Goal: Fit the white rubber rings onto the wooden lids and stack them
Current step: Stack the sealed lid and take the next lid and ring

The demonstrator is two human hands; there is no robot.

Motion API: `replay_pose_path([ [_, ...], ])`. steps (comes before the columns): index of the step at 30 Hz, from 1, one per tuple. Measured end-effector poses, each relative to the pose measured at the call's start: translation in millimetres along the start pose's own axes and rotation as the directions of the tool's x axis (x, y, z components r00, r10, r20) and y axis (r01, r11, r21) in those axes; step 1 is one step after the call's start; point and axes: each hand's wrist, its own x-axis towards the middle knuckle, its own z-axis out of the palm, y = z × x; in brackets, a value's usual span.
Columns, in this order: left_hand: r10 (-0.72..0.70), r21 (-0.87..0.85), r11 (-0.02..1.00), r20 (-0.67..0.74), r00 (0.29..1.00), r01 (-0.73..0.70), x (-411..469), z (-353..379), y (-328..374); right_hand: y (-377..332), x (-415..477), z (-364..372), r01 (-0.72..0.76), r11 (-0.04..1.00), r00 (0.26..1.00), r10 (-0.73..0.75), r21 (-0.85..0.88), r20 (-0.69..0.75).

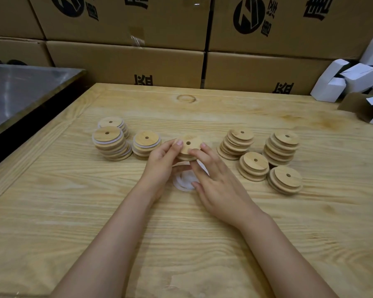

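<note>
A round wooden lid (188, 147) with a small centre hole is held tilted above the table middle. My left hand (163, 162) grips its left rim, thumb on top. My right hand (215, 179) pinches its right rim with thumb and forefinger, the other fingers spread over loose white rubber rings (184, 181) lying on the table beneath. Left of the hands stand three stacks of lids with white rings showing (111, 145), (114, 124), (145, 144). To the right stand several stacks of bare wooden lids (237, 143), (282, 147), (254, 166), (285, 179).
The work surface is a light wooden table (181, 233). A grey metal surface (20, 93) lies at the left. Printed cardboard boxes (127, 59) form a wall behind. Small white cartons (353, 78) are piled at the back right.
</note>
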Motion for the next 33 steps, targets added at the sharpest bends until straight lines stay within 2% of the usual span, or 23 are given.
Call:
replay_pose_path([
  [4,-0.029,-0.021,0.999,-0.021,0.999,0.029,1,0,1,3,-2,4,-0.051,0.992,0.997,0.057,0.115,-0.050],
  [7,-0.029,-0.006,1.000,-0.065,0.997,0.028,2,1,2,10,-3,10,-0.204,0.944,0.960,0.244,0.261,-0.135],
  [9,-0.022,0.023,0.999,-0.075,0.997,0.023,2,0,2,18,-5,14,-0.342,0.882,0.915,0.391,0.325,-0.097],
  [11,-0.015,0.042,0.999,-0.060,0.998,0.017,1,-1,1,25,-6,18,-0.453,0.842,0.885,0.464,0.293,0.035],
  [13,-0.008,0.062,0.998,-0.025,1.000,0.010,0,-1,1,29,-8,23,-0.487,0.837,0.874,0.468,0.251,0.134],
  [15,-0.003,0.086,0.996,0.016,1.000,0.001,-1,-1,0,28,-8,25,-0.509,0.829,0.860,0.482,0.233,0.165],
  [22,0.010,0.130,0.991,0.084,0.996,-0.021,-3,-1,-1,31,-8,19,-0.586,0.769,0.804,0.591,0.255,0.067],
  [29,0.000,0.137,0.991,0.090,0.996,-0.013,-3,-1,0,32,-8,14,-0.561,0.792,0.827,0.549,0.239,0.121],
  [33,0.001,0.145,0.989,0.094,0.996,-0.014,-3,-1,0,32,-9,14,-0.553,0.809,0.833,0.545,0.199,0.097],
])
